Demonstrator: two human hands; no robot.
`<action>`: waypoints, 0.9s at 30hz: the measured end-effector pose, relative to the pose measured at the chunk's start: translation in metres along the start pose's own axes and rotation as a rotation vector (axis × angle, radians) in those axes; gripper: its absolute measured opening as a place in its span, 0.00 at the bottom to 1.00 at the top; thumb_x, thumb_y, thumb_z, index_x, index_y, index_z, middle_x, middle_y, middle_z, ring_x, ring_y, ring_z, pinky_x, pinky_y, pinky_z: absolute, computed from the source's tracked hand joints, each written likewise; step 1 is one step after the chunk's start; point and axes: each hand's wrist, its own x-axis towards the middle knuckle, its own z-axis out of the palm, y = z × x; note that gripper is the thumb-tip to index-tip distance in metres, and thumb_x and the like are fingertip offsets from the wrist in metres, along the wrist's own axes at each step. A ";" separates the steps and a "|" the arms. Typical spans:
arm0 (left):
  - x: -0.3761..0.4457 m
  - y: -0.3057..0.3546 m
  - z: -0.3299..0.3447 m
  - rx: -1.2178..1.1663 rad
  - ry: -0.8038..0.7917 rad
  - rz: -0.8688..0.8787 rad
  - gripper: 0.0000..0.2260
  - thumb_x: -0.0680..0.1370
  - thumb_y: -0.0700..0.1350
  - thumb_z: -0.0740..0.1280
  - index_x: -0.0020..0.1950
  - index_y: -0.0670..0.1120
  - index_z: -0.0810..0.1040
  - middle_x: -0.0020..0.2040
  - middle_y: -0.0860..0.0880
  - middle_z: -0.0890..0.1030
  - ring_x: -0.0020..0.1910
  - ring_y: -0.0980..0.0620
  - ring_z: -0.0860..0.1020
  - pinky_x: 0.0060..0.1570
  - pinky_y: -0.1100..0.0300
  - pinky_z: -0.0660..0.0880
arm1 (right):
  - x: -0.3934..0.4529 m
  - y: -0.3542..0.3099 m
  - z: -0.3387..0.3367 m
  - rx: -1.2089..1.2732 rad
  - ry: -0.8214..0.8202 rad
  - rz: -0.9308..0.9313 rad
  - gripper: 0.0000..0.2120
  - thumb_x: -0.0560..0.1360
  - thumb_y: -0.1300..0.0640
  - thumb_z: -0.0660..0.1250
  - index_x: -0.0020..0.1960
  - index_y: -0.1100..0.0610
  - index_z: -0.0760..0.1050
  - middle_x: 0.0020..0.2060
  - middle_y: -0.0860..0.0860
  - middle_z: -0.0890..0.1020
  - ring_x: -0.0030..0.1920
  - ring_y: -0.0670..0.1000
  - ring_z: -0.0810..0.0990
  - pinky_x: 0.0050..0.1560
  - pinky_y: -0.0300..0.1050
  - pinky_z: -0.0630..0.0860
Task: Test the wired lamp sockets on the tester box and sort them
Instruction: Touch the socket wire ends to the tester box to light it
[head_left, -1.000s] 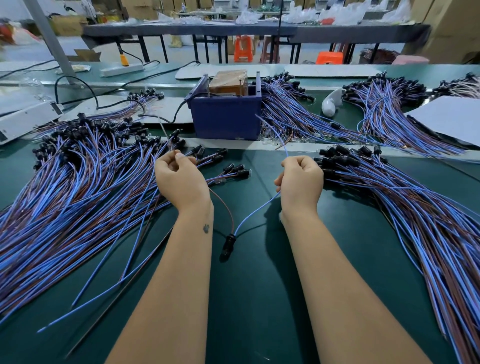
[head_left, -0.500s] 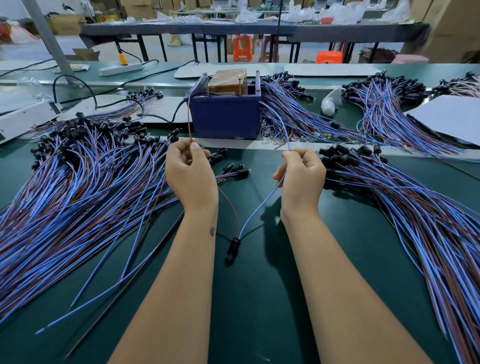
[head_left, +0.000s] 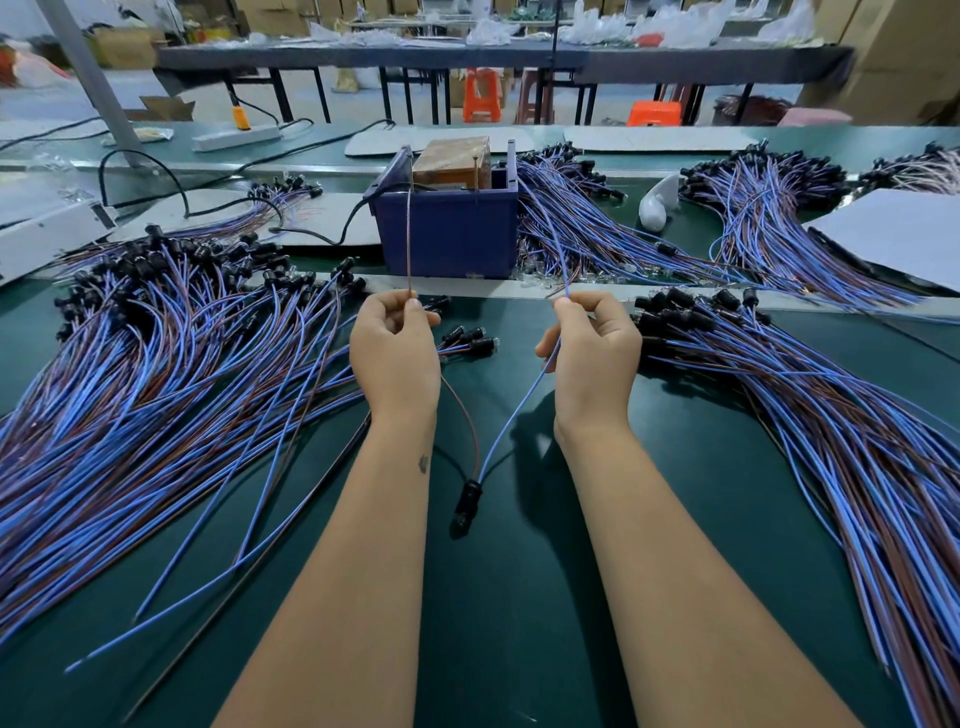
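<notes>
- The green table (head_left: 519, 623) runs the full width of the room in front of the person, with more benches behind it.
- A big heap of blue and brown wired sockets (head_left: 156, 374) covers the table's left side, black heads towards the far edge.
- Another heap (head_left: 831, 441) sweeps along the right side down to the near right corner.
- More bundles (head_left: 597, 228) lie beyond a pale strip across the table.
- The blue tester box (head_left: 447, 234) sits mid-table, towards the far edge.
- The left hand (head_left: 395, 353) pinches a brown wire (head_left: 409, 234), which stands up in front of the box.
- The right hand (head_left: 592, 353) pinches a blue wire (head_left: 519, 410) at its upper end.
- Both wires drop to one black socket (head_left: 466, 501), between the forearms near the table's middle.
</notes>
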 end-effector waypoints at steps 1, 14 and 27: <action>0.000 0.000 0.000 0.003 -0.007 -0.003 0.08 0.81 0.40 0.62 0.45 0.51 0.74 0.37 0.51 0.81 0.28 0.55 0.69 0.33 0.59 0.69 | 0.000 0.001 0.001 -0.019 -0.015 0.002 0.10 0.77 0.63 0.64 0.38 0.54 0.73 0.19 0.46 0.72 0.26 0.48 0.71 0.32 0.41 0.69; -0.002 0.000 0.001 0.052 -0.056 0.014 0.05 0.81 0.41 0.62 0.48 0.49 0.76 0.37 0.52 0.82 0.33 0.57 0.74 0.44 0.56 0.75 | -0.001 0.008 0.003 -0.194 -0.132 -0.005 0.08 0.79 0.58 0.64 0.41 0.51 0.75 0.22 0.47 0.76 0.27 0.46 0.73 0.38 0.49 0.74; -0.004 0.001 0.003 0.062 -0.066 -0.004 0.06 0.81 0.41 0.63 0.46 0.51 0.75 0.37 0.53 0.82 0.34 0.54 0.75 0.45 0.54 0.75 | 0.002 0.013 0.003 -0.228 -0.121 -0.033 0.07 0.80 0.56 0.62 0.44 0.48 0.74 0.24 0.45 0.78 0.29 0.46 0.74 0.40 0.54 0.77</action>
